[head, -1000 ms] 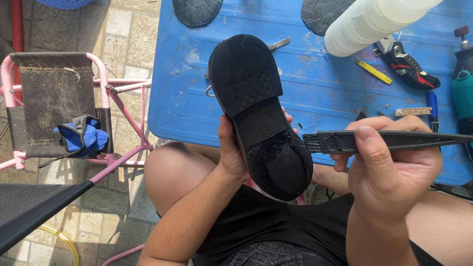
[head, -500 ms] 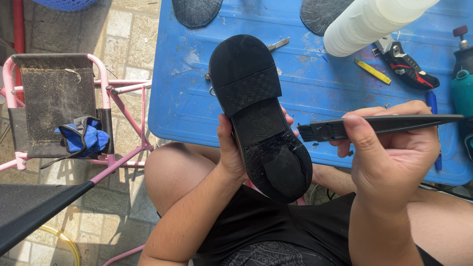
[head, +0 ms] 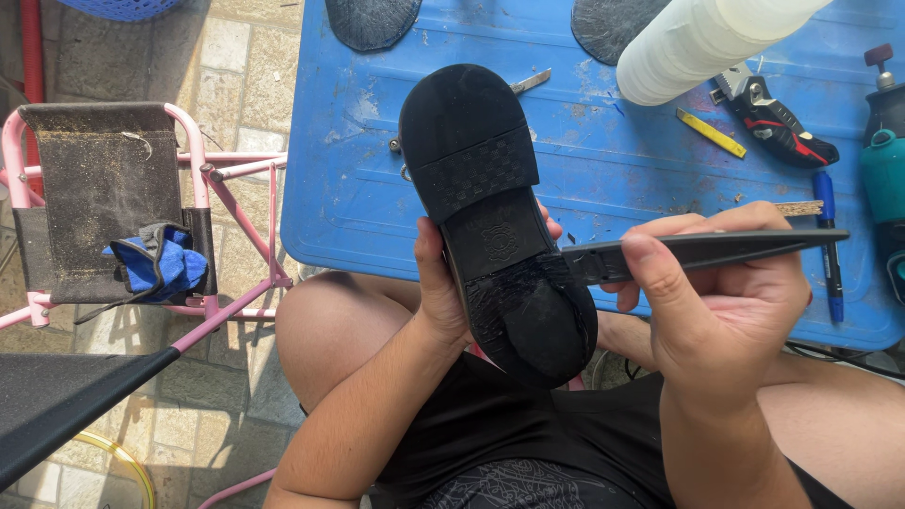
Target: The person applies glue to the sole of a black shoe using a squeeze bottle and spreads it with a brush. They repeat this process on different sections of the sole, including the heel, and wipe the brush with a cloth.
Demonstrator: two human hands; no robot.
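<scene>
My left hand (head: 441, 294) grips a black shoe (head: 490, 203) from behind, sole turned up toward me, heel nearest my lap. The heel part looks glossy and rough. My right hand (head: 726, 302) is closed on a flat dark brush-like tool (head: 716, 250) held level, its left tip touching the right edge of the sole near the heel. Both hands sit above my knees, at the front edge of a blue plastic table (head: 377, 188).
On the table lie two dark sole pieces (head: 370, 21), a white bottle (head: 698, 42), red-and-black cutters (head: 778, 123), a yellow knife (head: 709, 132), a blue pen (head: 830, 240) and a teal container (head: 884, 170). A pink folding stool (head: 113, 207) with a blue cloth stands left.
My right hand has moved the tool left and a little lower, from just off the sole to touching its edge by the heel. The shoe and left hand have stayed put.
</scene>
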